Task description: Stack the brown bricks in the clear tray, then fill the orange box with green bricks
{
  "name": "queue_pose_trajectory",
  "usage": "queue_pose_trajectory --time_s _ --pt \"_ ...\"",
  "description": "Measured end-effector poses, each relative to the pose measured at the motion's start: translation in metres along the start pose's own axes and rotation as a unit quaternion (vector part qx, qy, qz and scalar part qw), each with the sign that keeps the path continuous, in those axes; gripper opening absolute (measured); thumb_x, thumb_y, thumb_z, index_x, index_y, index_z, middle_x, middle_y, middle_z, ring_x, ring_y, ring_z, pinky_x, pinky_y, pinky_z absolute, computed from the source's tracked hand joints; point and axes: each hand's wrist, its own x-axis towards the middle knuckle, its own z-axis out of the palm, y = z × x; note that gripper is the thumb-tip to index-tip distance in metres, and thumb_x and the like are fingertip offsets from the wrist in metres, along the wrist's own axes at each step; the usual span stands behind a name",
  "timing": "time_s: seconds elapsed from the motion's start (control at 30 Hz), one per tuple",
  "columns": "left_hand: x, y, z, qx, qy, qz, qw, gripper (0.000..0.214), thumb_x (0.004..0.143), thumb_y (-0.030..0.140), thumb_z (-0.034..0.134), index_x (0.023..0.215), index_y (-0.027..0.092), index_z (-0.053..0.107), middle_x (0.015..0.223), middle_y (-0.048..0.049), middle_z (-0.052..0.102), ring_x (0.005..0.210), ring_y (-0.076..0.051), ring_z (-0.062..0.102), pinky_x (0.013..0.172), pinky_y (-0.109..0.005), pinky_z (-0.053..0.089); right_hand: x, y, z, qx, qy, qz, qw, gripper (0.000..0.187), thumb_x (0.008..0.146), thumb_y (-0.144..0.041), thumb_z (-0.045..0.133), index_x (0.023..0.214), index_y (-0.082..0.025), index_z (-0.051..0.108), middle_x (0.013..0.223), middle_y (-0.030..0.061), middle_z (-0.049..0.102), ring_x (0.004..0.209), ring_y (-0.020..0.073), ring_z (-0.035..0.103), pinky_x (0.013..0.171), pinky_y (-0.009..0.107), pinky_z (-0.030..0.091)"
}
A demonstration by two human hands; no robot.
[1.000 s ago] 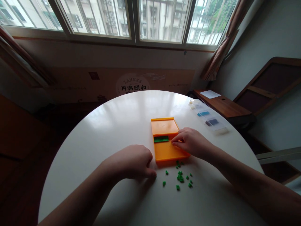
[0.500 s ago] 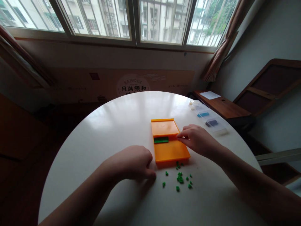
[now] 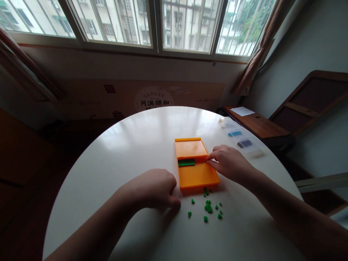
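Note:
An open orange plastic box (image 3: 198, 176) lies on the table, its lid side folded back away from me. Packed green toy bricks (image 3: 186, 162) form a row along its upper left inside edge. My right hand (image 3: 230, 161) is at the box's right side, thumb and forefinger bent around the rim. My left hand (image 3: 156, 188) rests closed on the table left of the box. A tiny green brick (image 3: 179, 206) peeks out at its fingertips, mostly hidden. Several loose green bricks (image 3: 208, 208) are scattered in front of the box.
The round white table (image 3: 130, 145) fills the middle. On its far right, a clear compartment case (image 3: 250, 146) holds blue and dark pieces. Beyond stands a small wooden desk (image 3: 266, 125) with a white paper (image 3: 243, 111). Windows are behind.
My right hand's fingertips have shifted slightly right, from over the box's inside to its right rim. My left hand, the box and the loose bricks stay where they were.

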Motion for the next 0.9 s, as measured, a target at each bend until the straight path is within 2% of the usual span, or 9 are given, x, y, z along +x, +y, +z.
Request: queue_pose_trajectory --time_s 0.17,0.37,0.57,0.9 --pt "-0.001 0.001 0.001 -0.005 0.005 -0.001 1.000 0.034 0.071 0.054 0.057 0.065 0.021 0.065 0.067 -0.0027 0.067 0.056 -0.017 0.055 0.048 -0.028 0.037 0.000 -0.007 0.000 -0.032 -0.004 0.001 0.999 0.021 0.086 -0.027 0.057 0.086 -0.025 0.078 0.085 0.0047 0.069 0.084 0.0206 0.060 0.070 0.031 0.041" --pt "-0.001 -0.001 0.002 -0.006 0.006 -0.001 1.000 0.033 0.071 0.053 0.057 0.065 0.021 0.066 0.066 -0.0027 0.067 0.055 -0.016 0.054 0.049 -0.028 0.037 0.001 -0.010 0.000 -0.007 -0.021 0.003 1.000 0.017 0.083 -0.024 0.059 0.083 -0.027 0.076 0.088 0.0022 0.070 0.088 0.0202 0.061 0.074 0.030 0.041" --pt "-0.001 0.001 0.000 0.004 0.006 0.003 1.000 0.035 0.072 0.053 0.057 0.065 0.021 0.066 0.066 -0.0032 0.067 0.055 -0.017 0.054 0.049 -0.028 0.037 0.001 -0.011 0.001 -0.012 -0.018 0.001 1.000 0.022 0.087 -0.024 0.055 0.091 -0.024 0.077 0.091 0.0040 0.071 0.088 0.0205 0.063 0.074 0.030 0.042" --pt "-0.002 0.003 -0.003 -0.002 -0.001 0.008 1.000 0.037 0.074 0.055 0.056 0.066 0.020 0.067 0.067 -0.0041 0.066 0.055 -0.016 0.053 0.048 -0.028 0.036 -0.003 -0.019 -0.001 0.049 -0.047 -0.036 0.997 0.023 0.088 -0.022 0.053 0.093 -0.022 0.076 0.095 0.0051 0.071 0.088 0.0193 0.064 0.079 0.030 0.046"
